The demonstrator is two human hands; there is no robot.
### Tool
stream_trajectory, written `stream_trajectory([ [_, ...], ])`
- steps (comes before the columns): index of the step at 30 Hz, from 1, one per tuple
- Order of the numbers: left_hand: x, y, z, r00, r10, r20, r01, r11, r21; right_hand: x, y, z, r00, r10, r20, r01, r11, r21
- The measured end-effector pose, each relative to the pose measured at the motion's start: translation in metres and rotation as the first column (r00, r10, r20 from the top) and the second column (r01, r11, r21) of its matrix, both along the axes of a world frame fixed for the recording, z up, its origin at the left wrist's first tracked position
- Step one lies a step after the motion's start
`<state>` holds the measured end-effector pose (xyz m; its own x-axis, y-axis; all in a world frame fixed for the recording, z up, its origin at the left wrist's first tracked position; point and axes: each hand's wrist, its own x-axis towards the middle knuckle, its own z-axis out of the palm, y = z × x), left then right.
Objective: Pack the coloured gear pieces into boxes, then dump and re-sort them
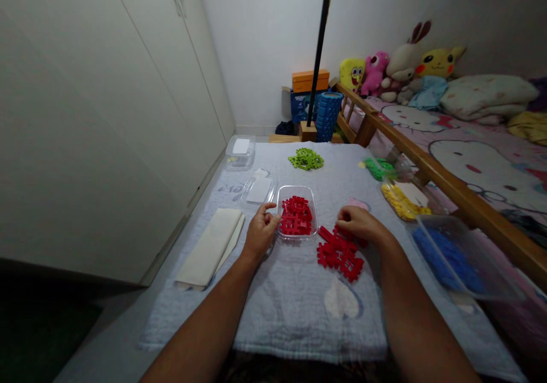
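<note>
L hand, fingers parted, touches clear tub; R hand fingers bunched over red pcs, hold unclear.

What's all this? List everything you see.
middle tub: 1, clear, centre
side tubs: 3, clear, right edge
packed pieces: many, red, green, yellow or blue, in those tubs
loose pieces: several, red, right of middle tub
green pile: 1, lime, beyond middle tub
left tub: 1, clear, far left
lid: 1, clear, left of centre
folded sheet: 1, cream, near left
cloth: 1, grey-blue, beneath these
boxes: 2, orange atop blue, back
roller: 1, blue, beside boxes
pole: 1, black, back
bed: 1, brown rail, right
plush toys: several, mixed colours, on bed
pillow: 1, pale, on bed
cupboard: 1, white, left
left grip: 1, bare hand, at middle tub's side
right grip: 1, bare hand, over loose pieces
</note>
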<state>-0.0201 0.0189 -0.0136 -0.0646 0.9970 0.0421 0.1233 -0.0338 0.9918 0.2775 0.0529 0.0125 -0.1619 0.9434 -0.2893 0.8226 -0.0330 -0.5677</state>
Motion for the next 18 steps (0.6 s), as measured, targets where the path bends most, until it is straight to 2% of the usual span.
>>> stream_trajectory([
  [4,-0.0013,0.0006,-0.0032,0.999,-0.016,0.029,0.016,1.0,0.002,0.0061,-0.0033,0.0016,0.998,0.042,-0.052,-0.043,0.999,-0.017],
  [10,-0.0001,-0.0013,-0.0005,0.999,-0.02,0.029,0.02,1.0,-0.019,0.0004,-0.006,0.0029,0.998,0.056,0.015,-0.055,0.998,-0.042],
  [15,0.0015,-0.0026,0.0039,1.0,-0.004,0.024,0.005,1.0,-0.027,-0.0003,-0.0039,0.0015,0.999,0.039,0.002,-0.039,0.997,0.066],
  [18,0.0014,-0.002,0.0032,1.0,-0.006,0.02,0.006,1.0,-0.022,0.0038,-0.0069,0.004,0.996,0.084,-0.028,-0.083,0.996,0.042],
])
